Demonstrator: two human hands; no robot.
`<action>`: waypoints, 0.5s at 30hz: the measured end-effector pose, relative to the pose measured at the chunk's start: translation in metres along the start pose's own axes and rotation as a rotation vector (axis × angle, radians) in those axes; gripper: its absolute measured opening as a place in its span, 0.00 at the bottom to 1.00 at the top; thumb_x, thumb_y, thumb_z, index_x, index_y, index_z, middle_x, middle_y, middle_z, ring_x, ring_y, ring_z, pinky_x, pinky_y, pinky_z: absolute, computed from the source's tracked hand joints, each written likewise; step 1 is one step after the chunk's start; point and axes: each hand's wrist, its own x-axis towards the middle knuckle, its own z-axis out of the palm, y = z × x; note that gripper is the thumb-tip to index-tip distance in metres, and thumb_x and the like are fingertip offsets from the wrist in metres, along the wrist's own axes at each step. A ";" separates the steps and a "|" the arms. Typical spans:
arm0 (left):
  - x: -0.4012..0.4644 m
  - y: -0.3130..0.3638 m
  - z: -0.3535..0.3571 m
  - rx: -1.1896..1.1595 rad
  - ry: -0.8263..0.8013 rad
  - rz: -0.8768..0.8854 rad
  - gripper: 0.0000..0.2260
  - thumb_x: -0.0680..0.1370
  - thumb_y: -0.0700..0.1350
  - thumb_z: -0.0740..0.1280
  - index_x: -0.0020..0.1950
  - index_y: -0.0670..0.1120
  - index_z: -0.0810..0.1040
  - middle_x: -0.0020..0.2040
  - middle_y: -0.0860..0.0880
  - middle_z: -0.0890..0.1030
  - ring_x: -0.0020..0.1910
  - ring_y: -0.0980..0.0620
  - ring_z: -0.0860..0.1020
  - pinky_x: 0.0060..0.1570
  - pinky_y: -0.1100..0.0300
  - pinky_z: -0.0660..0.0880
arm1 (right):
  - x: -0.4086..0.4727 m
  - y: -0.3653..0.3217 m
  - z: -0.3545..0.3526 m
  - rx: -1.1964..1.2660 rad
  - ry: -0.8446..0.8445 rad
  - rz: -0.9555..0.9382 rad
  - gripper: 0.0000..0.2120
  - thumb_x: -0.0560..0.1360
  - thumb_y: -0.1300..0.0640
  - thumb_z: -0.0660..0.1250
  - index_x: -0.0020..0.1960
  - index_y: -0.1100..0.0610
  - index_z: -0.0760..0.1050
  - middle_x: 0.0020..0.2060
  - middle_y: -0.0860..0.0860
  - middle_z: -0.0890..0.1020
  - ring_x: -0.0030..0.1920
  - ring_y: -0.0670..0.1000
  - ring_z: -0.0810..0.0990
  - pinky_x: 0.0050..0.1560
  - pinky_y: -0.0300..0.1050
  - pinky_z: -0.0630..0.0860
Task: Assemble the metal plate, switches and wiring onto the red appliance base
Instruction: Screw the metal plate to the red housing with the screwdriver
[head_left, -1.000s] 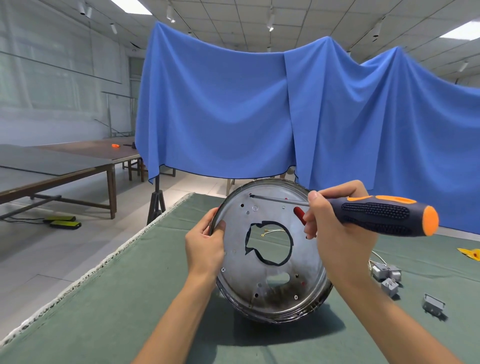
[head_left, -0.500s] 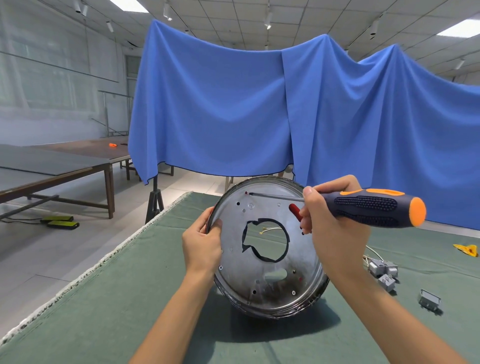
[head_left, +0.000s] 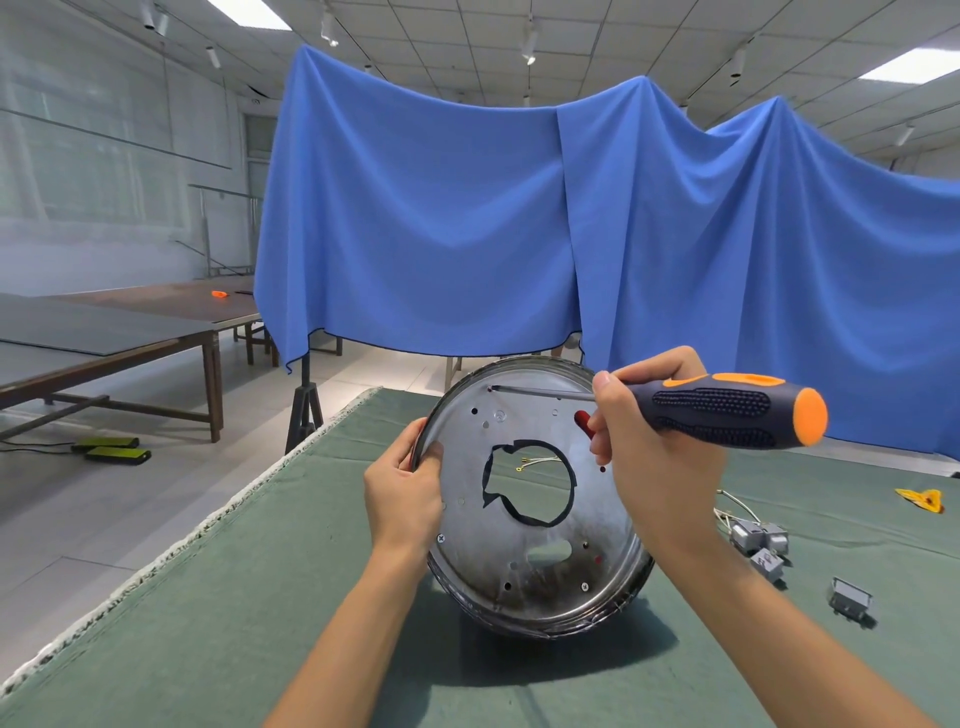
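Observation:
A round metal plate (head_left: 524, 566) with a large central hole stands tilted on its edge on the green table, its face toward me. Red of the appliance base (head_left: 583, 420) shows through a slot. My left hand (head_left: 402, 491) grips the plate's left rim. My right hand (head_left: 654, 457) holds a black and orange screwdriver (head_left: 727, 410), whose shaft lies across the plate's top with its tip at a hole near the upper left rim. Grey switches (head_left: 758, 543) with white wiring lie on the table to the right.
The green table cover (head_left: 260, 571) ends at a frayed left edge. A small grey part (head_left: 851, 598) and a yellow scrap (head_left: 922, 500) lie at the right. A blue cloth (head_left: 467, 234) hangs behind. Wooden tables (head_left: 130, 332) stand at the left.
The view has shifted slightly, and the plate and both hands sit a little higher in it. The screwdriver tip stays at the same hole; both grips are unchanged.

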 end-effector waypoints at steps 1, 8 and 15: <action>0.000 0.000 0.000 0.007 -0.003 0.003 0.14 0.78 0.36 0.66 0.52 0.56 0.79 0.39 0.65 0.83 0.37 0.65 0.81 0.41 0.68 0.78 | 0.000 0.000 0.000 -0.002 0.003 0.001 0.08 0.69 0.56 0.69 0.36 0.47 0.71 0.26 0.59 0.74 0.21 0.49 0.72 0.27 0.41 0.76; 0.002 -0.002 -0.003 0.026 0.006 -0.018 0.14 0.78 0.38 0.66 0.55 0.57 0.78 0.38 0.65 0.83 0.35 0.62 0.79 0.42 0.65 0.78 | -0.001 0.001 0.000 -0.032 0.011 0.004 0.08 0.71 0.62 0.68 0.38 0.54 0.70 0.28 0.64 0.74 0.21 0.48 0.72 0.28 0.46 0.78; -0.003 0.004 -0.002 0.024 -0.004 -0.031 0.17 0.78 0.38 0.66 0.45 0.62 0.78 0.38 0.64 0.83 0.34 0.63 0.79 0.43 0.63 0.78 | -0.001 0.002 0.001 -0.051 0.012 0.004 0.08 0.70 0.58 0.69 0.38 0.50 0.71 0.27 0.60 0.75 0.22 0.50 0.73 0.27 0.41 0.76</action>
